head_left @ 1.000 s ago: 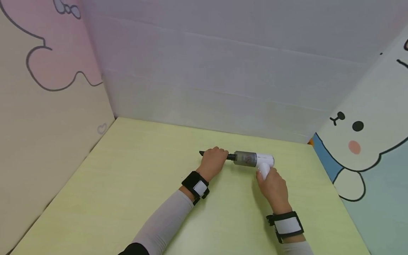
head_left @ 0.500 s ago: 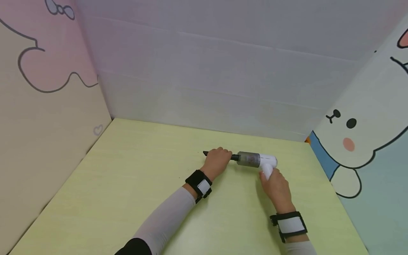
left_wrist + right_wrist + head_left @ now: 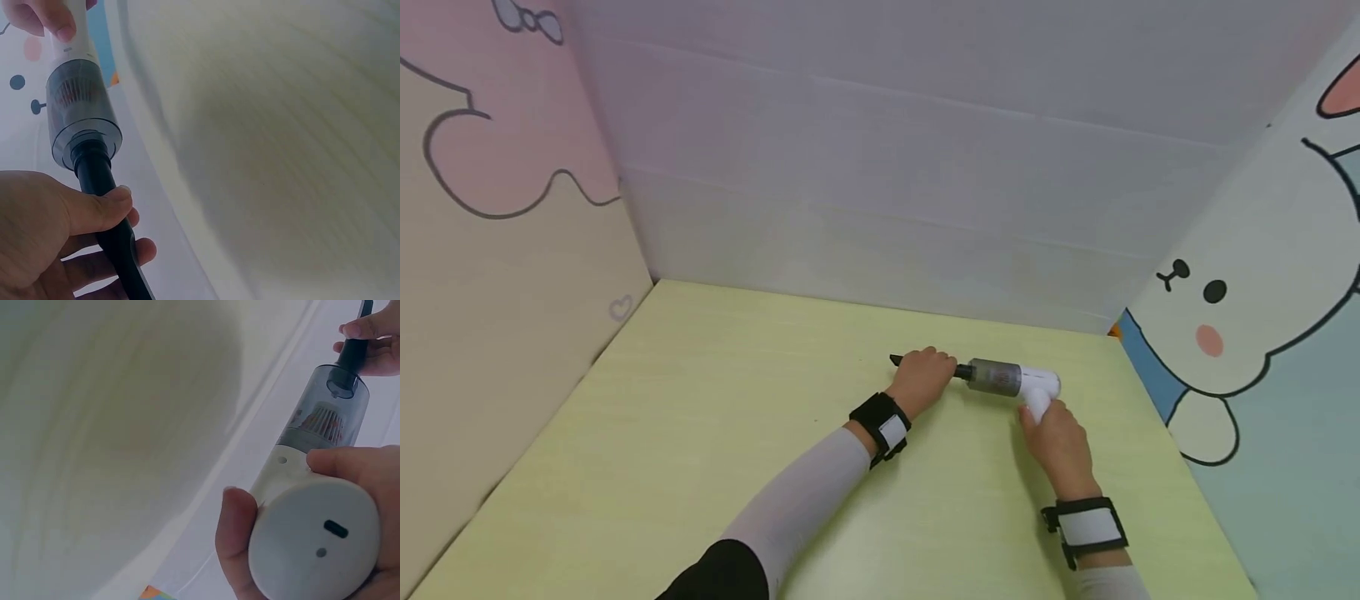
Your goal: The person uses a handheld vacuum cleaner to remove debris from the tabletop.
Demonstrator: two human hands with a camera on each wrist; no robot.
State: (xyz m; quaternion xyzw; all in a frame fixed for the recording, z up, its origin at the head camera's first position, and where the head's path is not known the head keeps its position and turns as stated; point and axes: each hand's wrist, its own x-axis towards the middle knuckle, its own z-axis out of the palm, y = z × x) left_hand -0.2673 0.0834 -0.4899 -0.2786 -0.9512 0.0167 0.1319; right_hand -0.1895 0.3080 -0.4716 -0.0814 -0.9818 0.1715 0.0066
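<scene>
A small handheld vacuum (image 3: 1011, 380) is held just above the yellow-green table (image 3: 700, 433), its white body to the right, clear grey dust cup (image 3: 78, 106) in the middle and black nozzle (image 3: 103, 200) pointing left. My left hand (image 3: 925, 379) grips the black nozzle, thumb and fingers curled round it (image 3: 94, 215). My right hand (image 3: 1056, 437) holds the white handle (image 3: 312, 540) from below, fingers wrapped round it. The nozzle's tip (image 3: 895, 360) sticks out past the left hand.
Panels wall in the table: pink and cream on the left (image 3: 490, 208), pale grey at the back (image 3: 887, 192), a cartoon rabbit on the right (image 3: 1240, 317). Both wrists carry black-and-white bands (image 3: 883, 425).
Both hands and the vacuum have shifted slightly right and a little lower in the view as the head camera moved; the grips are unchanged.
</scene>
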